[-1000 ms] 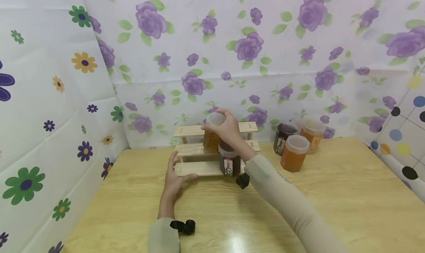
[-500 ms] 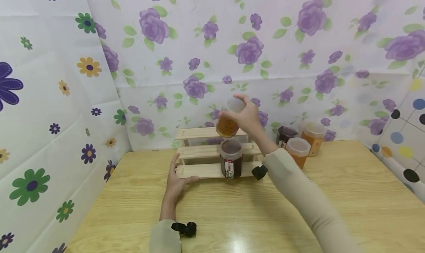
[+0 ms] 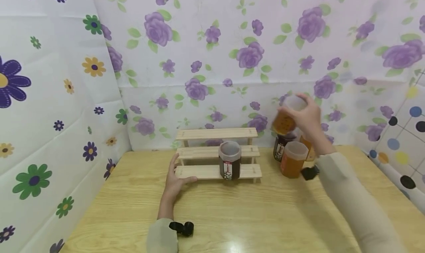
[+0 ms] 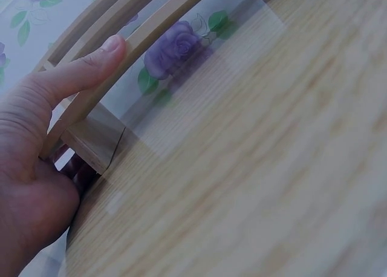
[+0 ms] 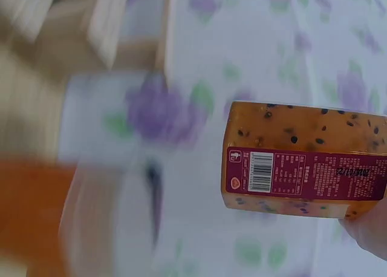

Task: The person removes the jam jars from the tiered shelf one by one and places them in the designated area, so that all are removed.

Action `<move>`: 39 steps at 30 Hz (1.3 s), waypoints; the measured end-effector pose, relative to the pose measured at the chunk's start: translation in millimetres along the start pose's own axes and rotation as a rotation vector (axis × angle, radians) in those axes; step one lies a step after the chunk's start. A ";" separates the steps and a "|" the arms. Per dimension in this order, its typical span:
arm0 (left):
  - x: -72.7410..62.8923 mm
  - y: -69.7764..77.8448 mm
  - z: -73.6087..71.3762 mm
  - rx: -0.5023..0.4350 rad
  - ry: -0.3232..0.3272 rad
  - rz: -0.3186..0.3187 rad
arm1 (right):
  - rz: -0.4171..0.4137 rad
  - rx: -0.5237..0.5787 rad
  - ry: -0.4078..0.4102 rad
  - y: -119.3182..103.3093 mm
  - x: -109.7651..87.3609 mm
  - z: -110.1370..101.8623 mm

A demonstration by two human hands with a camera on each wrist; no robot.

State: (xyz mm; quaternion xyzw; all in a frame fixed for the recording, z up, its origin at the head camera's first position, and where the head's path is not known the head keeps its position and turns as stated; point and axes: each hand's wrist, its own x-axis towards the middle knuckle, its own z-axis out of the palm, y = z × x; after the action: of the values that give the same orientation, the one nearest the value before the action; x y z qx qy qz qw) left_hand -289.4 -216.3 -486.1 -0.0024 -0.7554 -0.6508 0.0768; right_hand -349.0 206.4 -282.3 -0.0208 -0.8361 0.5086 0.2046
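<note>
My right hand (image 3: pixel 307 114) grips a clear-lidded jar of orange jam with dark seeds (image 3: pixel 283 123) near its lid. The jar is tilted in the air above the jars at the right. In the right wrist view this jam jar (image 5: pixel 302 159) shows a dark red label with a barcode. My left hand (image 3: pixel 174 183) holds the left end of a three-step wooden rack (image 3: pixel 199 171). In the left wrist view its thumb (image 4: pixel 91 71) lies over the front plank, and the fingers are mostly hidden behind. A dark jar (image 3: pixel 230 160) stands on the lowest step.
Beside the rack, on the wooden table (image 3: pixel 212 212), stand an orange jar (image 3: pixel 293 160), a dark jar (image 3: pixel 280 149) and another orange jar (image 3: pixel 310 153) partly behind my right hand. Floral cloth (image 3: pixel 212 42) hangs at the back and on both sides.
My right hand has lifted the seeded jam jar off the rack's middle step and carried it right, over the other jars. My left hand has stayed at the rack's left end.
</note>
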 end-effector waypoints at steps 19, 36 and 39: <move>-2.1 -4.0 -7.9 0.042 -0.005 -0.027 | 0.078 -0.309 -0.032 121.9 -20.7 -80.1; 0.8 1.8 -3.0 0.043 -0.009 -0.030 | 0.187 -0.141 -0.028 170.9 -30.8 -49.2; 2.4 3.1 -3.8 0.043 -0.011 -0.035 | 0.178 -0.117 -0.020 172.6 -28.9 -47.7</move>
State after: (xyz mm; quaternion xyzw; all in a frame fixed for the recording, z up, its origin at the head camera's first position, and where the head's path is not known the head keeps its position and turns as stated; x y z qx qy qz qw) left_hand -291.0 -219.7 -482.2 0.0089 -0.7696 -0.6355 0.0614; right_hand -335.2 322.7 -420.9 -0.1017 -0.8611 0.4754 0.1488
